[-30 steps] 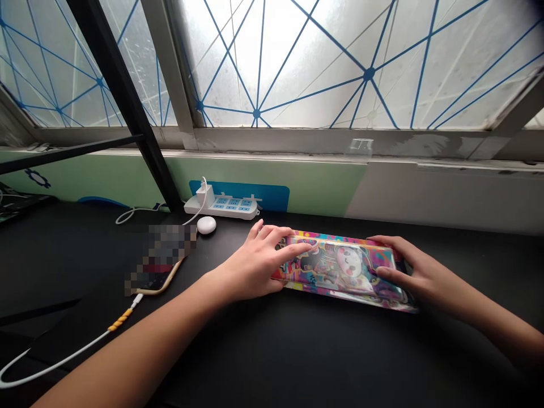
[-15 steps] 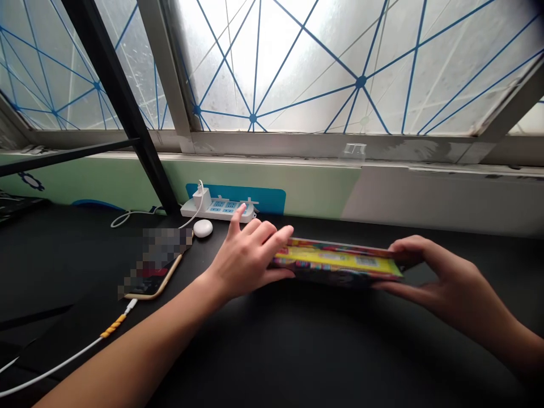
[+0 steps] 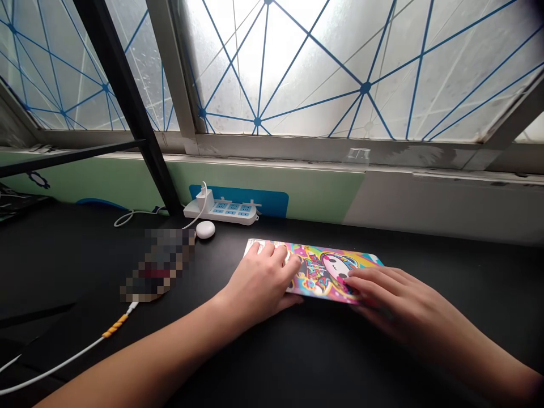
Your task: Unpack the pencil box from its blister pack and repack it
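A colourful flat box (image 3: 317,272) with a cartoon character printed on its top lies at the middle of the black table. My left hand (image 3: 266,277) grips its left end, fingers over the printed face and thumb along the near edge. At the right end, my right hand (image 3: 391,294) rests with its fingers on the top face and its thumb low at the near side, partly blurred. The underside of the box is hidden.
A phone (image 3: 159,272), pixelated, lies left with a white charging cable (image 3: 72,354) running from it. Behind are a round white case (image 3: 205,229) and a power strip (image 3: 233,212) with a plugged-in charger. A black metal post (image 3: 127,102) rises at the left, before the window.
The box has turned from showing its narrow yellow side to showing its printed top face. My left fingers have come down onto it, and my right hand has shifted left over its end.
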A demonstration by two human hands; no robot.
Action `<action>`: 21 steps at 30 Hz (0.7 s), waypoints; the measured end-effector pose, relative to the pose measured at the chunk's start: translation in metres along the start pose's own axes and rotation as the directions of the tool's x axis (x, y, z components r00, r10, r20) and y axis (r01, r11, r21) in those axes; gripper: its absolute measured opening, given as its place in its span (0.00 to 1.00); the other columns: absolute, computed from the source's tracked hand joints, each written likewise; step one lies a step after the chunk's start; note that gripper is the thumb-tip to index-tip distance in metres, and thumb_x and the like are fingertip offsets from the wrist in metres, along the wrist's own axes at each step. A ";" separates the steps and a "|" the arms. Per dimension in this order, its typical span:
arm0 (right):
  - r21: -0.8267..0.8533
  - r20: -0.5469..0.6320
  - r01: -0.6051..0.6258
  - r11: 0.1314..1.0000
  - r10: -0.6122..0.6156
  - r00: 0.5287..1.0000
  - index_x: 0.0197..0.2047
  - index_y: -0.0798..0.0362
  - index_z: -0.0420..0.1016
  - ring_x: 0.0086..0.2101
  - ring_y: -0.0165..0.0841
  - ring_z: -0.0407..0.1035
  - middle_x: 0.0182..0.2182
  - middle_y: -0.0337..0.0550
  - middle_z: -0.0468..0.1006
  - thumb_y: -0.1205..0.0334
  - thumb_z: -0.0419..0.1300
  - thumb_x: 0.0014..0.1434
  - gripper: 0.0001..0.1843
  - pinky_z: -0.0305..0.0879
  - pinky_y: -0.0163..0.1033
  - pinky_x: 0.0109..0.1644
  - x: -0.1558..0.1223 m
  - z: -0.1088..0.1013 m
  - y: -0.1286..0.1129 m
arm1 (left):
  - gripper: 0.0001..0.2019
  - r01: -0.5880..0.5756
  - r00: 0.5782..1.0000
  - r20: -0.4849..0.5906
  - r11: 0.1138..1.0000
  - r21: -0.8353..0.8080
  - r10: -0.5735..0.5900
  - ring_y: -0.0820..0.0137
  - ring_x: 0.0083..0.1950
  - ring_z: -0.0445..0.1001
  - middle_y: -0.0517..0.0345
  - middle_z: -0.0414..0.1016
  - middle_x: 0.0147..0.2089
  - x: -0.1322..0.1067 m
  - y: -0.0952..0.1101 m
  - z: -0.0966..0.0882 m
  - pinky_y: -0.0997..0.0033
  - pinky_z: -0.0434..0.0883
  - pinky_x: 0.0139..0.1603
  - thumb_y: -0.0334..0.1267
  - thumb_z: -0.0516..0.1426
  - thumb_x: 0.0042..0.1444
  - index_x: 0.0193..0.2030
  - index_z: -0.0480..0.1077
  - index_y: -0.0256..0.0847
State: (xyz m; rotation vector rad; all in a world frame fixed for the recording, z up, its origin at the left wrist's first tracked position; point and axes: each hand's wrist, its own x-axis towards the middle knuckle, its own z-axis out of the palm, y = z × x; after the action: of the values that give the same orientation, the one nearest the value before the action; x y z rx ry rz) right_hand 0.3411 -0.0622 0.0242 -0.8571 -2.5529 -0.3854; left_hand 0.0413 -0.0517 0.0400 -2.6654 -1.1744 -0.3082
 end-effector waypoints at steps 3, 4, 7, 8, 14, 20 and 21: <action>0.002 0.026 0.018 1.000 -0.018 0.999 0.63 0.47 0.71 0.52 0.45 0.77 0.56 0.47 0.81 0.60 0.61 0.66 0.22 0.73 0.51 0.54 0.000 0.007 -0.001 | 0.33 0.007 1.000 -0.023 0.994 -0.105 -0.009 0.50 0.52 0.73 0.44 0.76 0.51 -0.001 -0.002 0.000 0.48 0.70 0.53 0.68 0.53 0.62 0.58 0.70 0.40; 0.004 0.036 0.019 1.000 -0.019 0.999 0.66 0.46 0.69 0.55 0.46 0.76 0.58 0.48 0.79 0.59 0.62 0.66 0.26 0.73 0.52 0.56 0.000 0.009 -0.001 | 0.35 0.014 1.000 -0.024 0.991 -0.133 -0.018 0.50 0.53 0.73 0.44 0.76 0.52 -0.001 -0.003 0.000 0.47 0.69 0.56 0.69 0.51 0.62 0.59 0.70 0.40; 0.020 0.068 0.006 1.000 -0.007 0.998 0.73 0.45 0.59 0.61 0.48 0.70 0.65 0.48 0.73 0.56 0.62 0.66 0.35 0.71 0.55 0.60 0.001 0.013 -0.004 | 0.38 0.049 0.998 -0.022 0.980 -0.193 -0.055 0.47 0.61 0.70 0.42 0.74 0.60 -0.001 -0.010 0.004 0.42 0.63 0.63 0.70 0.51 0.61 0.65 0.66 0.39; 0.027 0.076 -0.001 1.000 -0.001 0.997 0.75 0.44 0.56 0.62 0.49 0.69 0.66 0.48 0.72 0.55 0.63 0.66 0.37 0.70 0.56 0.61 0.001 0.013 -0.005 | 0.39 0.071 0.997 -0.013 0.974 -0.215 -0.075 0.47 0.63 0.69 0.42 0.73 0.63 0.000 -0.014 0.005 0.40 0.61 0.65 0.70 0.51 0.62 0.66 0.66 0.40; 0.016 0.100 -0.010 1.000 0.008 0.995 0.77 0.43 0.50 0.63 0.51 0.68 0.68 0.49 0.69 0.51 0.62 0.66 0.41 0.70 0.58 0.61 0.002 0.014 -0.009 | 0.35 0.249 0.968 0.114 0.884 -0.397 -0.222 0.49 0.70 0.63 0.45 0.69 0.69 0.003 -0.043 0.010 0.37 0.58 0.68 0.67 0.47 0.66 0.67 0.64 0.43; -0.002 0.075 -0.025 1.000 0.025 0.997 0.77 0.44 0.51 0.63 0.53 0.67 0.68 0.52 0.69 0.49 0.62 0.66 0.41 0.70 0.59 0.61 0.008 0.023 -0.012 | 0.45 0.138 0.987 0.143 0.860 -0.491 -0.077 0.46 0.71 0.60 0.45 0.67 0.69 0.000 -0.047 0.007 0.30 0.45 0.73 0.71 0.62 0.48 0.68 0.64 0.49; -0.012 0.073 -0.015 1.000 0.016 0.997 0.77 0.46 0.51 0.63 0.53 0.67 0.68 0.53 0.68 0.50 0.62 0.66 0.41 0.70 0.59 0.61 0.010 0.025 -0.014 | 0.47 0.127 0.986 0.155 0.857 -0.499 -0.056 0.45 0.72 0.59 0.45 0.65 0.70 -0.001 -0.047 0.006 0.30 0.46 0.72 0.70 0.65 0.46 0.70 0.62 0.50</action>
State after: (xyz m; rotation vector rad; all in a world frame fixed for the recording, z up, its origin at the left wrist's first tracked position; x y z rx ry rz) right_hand 0.3173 -0.0587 0.0053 -0.9109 -2.6114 -0.3711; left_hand 0.0067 -0.0199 0.0391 -3.1256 -1.4330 -0.5261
